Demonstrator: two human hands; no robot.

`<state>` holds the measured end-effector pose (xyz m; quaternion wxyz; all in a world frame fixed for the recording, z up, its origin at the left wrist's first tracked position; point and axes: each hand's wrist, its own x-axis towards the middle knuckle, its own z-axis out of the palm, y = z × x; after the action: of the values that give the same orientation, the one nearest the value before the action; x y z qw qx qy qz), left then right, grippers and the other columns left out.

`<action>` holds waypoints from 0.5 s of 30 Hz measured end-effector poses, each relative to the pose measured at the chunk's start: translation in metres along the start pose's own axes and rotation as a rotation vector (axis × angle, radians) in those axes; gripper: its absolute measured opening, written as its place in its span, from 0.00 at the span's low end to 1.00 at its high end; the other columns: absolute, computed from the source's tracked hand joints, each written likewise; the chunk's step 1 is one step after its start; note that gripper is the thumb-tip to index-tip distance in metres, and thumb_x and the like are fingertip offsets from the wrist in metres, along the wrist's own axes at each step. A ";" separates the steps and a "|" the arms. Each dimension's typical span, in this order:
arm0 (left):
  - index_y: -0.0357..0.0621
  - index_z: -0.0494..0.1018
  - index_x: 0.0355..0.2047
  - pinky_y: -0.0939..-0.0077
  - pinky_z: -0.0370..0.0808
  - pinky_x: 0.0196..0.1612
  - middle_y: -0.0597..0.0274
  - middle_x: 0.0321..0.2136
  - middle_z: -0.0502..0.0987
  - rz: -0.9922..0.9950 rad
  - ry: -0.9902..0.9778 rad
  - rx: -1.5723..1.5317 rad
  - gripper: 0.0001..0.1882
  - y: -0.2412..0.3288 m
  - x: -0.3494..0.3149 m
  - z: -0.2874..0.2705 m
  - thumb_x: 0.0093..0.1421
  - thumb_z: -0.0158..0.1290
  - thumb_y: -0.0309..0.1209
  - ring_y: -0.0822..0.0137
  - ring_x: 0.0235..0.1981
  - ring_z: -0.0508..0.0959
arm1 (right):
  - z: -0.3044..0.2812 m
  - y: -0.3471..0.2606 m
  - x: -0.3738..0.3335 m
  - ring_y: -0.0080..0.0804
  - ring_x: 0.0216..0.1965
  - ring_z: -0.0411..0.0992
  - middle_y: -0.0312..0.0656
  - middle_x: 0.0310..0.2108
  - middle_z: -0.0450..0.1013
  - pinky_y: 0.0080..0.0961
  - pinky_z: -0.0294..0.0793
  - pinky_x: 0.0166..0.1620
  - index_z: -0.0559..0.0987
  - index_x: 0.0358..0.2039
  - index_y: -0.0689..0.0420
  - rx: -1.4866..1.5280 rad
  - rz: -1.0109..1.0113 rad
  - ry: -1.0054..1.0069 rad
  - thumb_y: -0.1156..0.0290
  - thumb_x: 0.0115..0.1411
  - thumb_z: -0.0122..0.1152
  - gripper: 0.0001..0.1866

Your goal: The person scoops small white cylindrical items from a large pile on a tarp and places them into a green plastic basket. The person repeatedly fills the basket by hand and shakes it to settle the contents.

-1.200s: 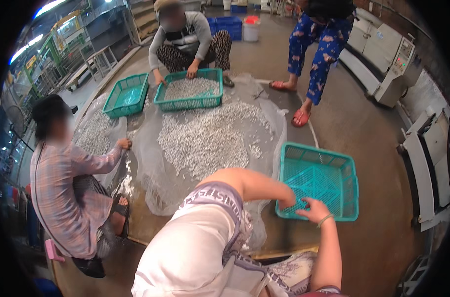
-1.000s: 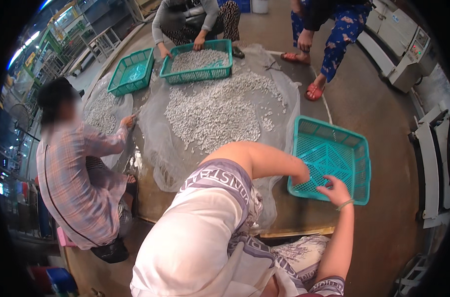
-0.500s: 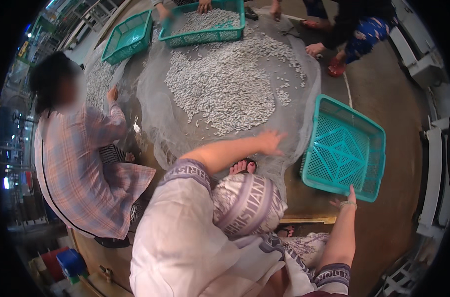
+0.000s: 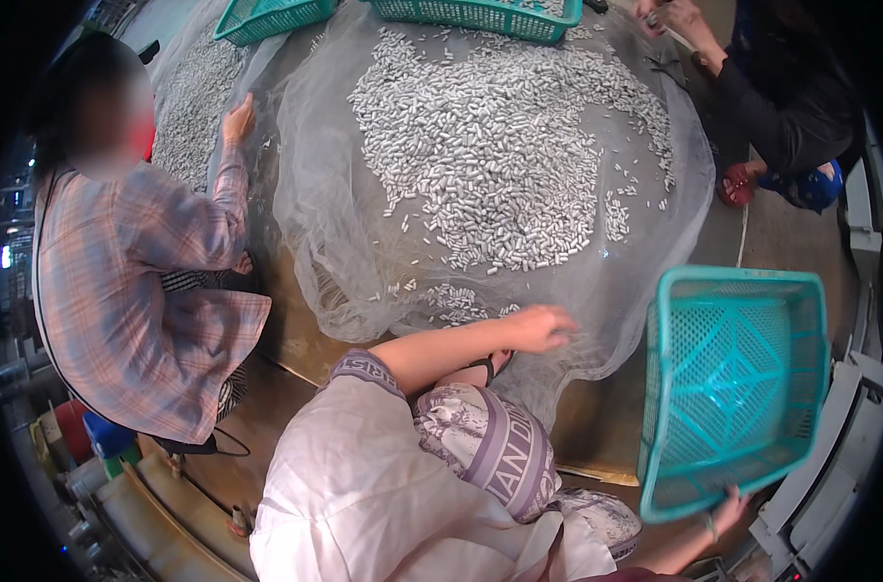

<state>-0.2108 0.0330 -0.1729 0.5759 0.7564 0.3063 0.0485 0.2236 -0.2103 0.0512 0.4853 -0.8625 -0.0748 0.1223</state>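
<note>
A sheet of fine translucent netting (image 4: 645, 242) is spread over the floor, keeping a broad heap of small silvery fish (image 4: 500, 155) gathered in reach of the squatting workers. The teal plastic basket (image 4: 733, 388) stands tilted on edge just beside the netting, its open side facing the heap. The right hand (image 4: 728, 509) grips its lower rim, while the left hand (image 4: 543, 328) rests loosely curled and empty on the netting's near edge.

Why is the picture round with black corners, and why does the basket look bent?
Head view: a fisheye lens makes a round picture with black corners and bends straight edges near the rim, so the basket looks warped. The pile in the middle is bright and sharp; the dark edges are blurry.
</note>
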 end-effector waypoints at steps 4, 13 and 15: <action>0.47 0.58 0.58 0.65 0.70 0.47 0.56 0.52 0.67 -0.141 0.326 -0.751 0.28 0.005 -0.007 -0.053 0.60 0.48 0.43 0.62 0.46 0.72 | -0.020 -0.091 -0.014 0.39 0.48 0.67 0.49 0.52 0.65 0.32 0.67 0.50 0.61 0.59 0.65 -0.281 -0.319 -0.034 0.72 0.55 0.51 0.29; 0.47 0.43 0.64 0.63 0.67 0.52 0.48 0.53 0.65 0.073 0.449 -0.338 0.39 0.008 0.021 -0.054 0.58 0.51 0.37 0.51 0.47 0.71 | 0.177 -0.183 -0.082 0.30 0.49 0.65 0.45 0.46 0.66 0.24 0.62 0.53 0.64 0.50 0.67 -0.258 -0.560 -0.667 0.81 0.51 0.51 0.24; 0.46 0.42 0.64 0.63 0.66 0.53 0.44 0.51 0.67 -0.004 0.339 -0.193 0.40 -0.006 0.020 -0.053 0.57 0.51 0.36 0.48 0.46 0.72 | 0.219 -0.188 -0.112 0.31 0.49 0.64 0.45 0.47 0.65 0.25 0.60 0.54 0.65 0.49 0.67 -0.148 -0.575 -0.726 0.82 0.49 0.52 0.24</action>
<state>-0.2197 0.0892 -0.1668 0.5860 0.6780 0.3943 0.2035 0.0518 0.0385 0.1188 0.3793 -0.7404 -0.4841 0.2712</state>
